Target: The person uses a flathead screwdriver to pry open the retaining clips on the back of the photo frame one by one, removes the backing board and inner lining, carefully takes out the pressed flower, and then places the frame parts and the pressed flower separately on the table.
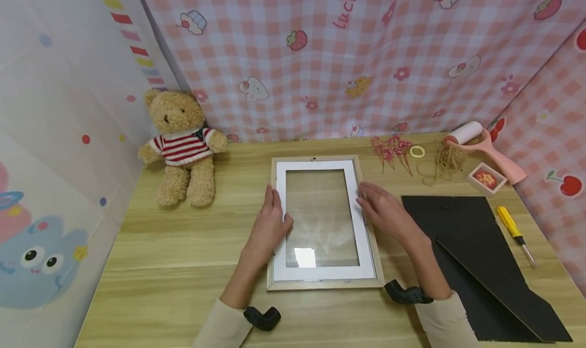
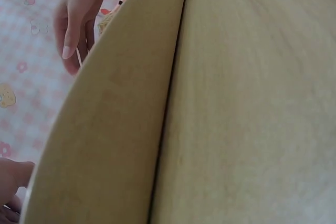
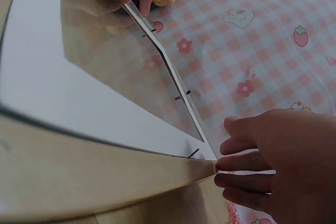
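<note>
A light wooden picture frame (image 1: 326,289) lies on the table with a white mat board (image 1: 320,273) and a clear pane (image 1: 320,210) inside it. Small dark metal tabs stick out from its inner edge in the right wrist view. My left hand (image 1: 267,228) rests along the left side, fingers extended at the outer edge and thumb over the mat. On the opposite side, my right hand (image 1: 384,210) touches the right edge with its fingertips. In the right wrist view the right hand (image 3: 294,161) has its fingers nearly straight against the frame's edge.
A black backing board (image 1: 450,215) with its stand leg lies at the right, beside a yellow screwdriver (image 1: 509,222). Behind are pink dried flowers (image 1: 391,149), twine (image 1: 448,164), a tape ring (image 1: 417,151), a lint roller (image 1: 492,149) and a small box (image 1: 487,178). A teddy bear (image 1: 183,144) sits back left.
</note>
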Demonstrator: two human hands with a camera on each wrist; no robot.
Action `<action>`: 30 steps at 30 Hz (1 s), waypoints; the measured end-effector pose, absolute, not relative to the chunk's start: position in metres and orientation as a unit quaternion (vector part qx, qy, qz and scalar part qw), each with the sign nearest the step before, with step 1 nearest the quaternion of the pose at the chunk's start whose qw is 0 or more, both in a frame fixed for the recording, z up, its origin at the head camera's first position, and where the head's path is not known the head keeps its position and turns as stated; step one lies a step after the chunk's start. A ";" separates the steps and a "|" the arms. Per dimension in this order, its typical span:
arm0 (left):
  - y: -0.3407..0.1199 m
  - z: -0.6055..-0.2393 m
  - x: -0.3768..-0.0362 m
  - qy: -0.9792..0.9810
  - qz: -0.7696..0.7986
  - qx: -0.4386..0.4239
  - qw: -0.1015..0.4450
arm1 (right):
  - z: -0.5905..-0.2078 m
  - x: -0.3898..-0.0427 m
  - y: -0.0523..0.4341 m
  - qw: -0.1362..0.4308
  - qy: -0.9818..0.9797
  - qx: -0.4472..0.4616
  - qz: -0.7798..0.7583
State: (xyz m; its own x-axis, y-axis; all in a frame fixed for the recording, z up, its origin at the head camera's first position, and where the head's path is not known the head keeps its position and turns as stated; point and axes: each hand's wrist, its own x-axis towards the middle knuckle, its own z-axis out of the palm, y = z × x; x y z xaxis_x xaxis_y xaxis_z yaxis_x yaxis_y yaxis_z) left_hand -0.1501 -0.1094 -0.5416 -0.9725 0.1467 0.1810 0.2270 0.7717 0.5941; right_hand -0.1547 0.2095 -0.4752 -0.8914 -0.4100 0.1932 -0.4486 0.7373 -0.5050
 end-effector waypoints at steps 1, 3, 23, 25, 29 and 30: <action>-0.109 -0.541 -0.150 -0.940 -0.321 -0.097 0.058 | -0.473 -0.154 0.208 0.035 -0.931 0.228 0.282; -0.109 -0.539 -0.150 -0.940 -0.323 -0.092 0.058 | -0.483 -0.157 0.211 0.043 -0.921 0.234 0.308; -0.133 -0.485 -0.147 -0.952 -0.290 -0.061 -0.077 | -0.475 -0.149 0.184 0.021 -0.916 0.173 0.362; -0.135 -0.486 -0.147 -0.952 -0.289 -0.067 -0.077 | -0.473 -0.149 0.183 0.024 -0.911 0.149 0.385; -0.140 -0.499 -0.153 -0.953 -0.284 -0.082 -0.069 | -0.470 -0.150 0.181 0.006 -0.897 0.116 0.427; -0.139 -0.501 -0.154 -0.952 -0.286 -0.083 -0.071 | -0.469 -0.150 0.181 -0.008 -0.890 0.110 0.442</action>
State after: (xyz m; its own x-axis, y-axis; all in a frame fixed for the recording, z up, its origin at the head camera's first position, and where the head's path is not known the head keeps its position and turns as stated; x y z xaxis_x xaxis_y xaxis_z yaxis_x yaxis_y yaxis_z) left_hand -0.1541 -0.1394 -0.5005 -0.9760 0.1991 -0.0884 0.1176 0.8230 0.5557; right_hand -0.1497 0.1808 -0.4688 -0.9756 -0.2036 0.0827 -0.1889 0.5849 -0.7888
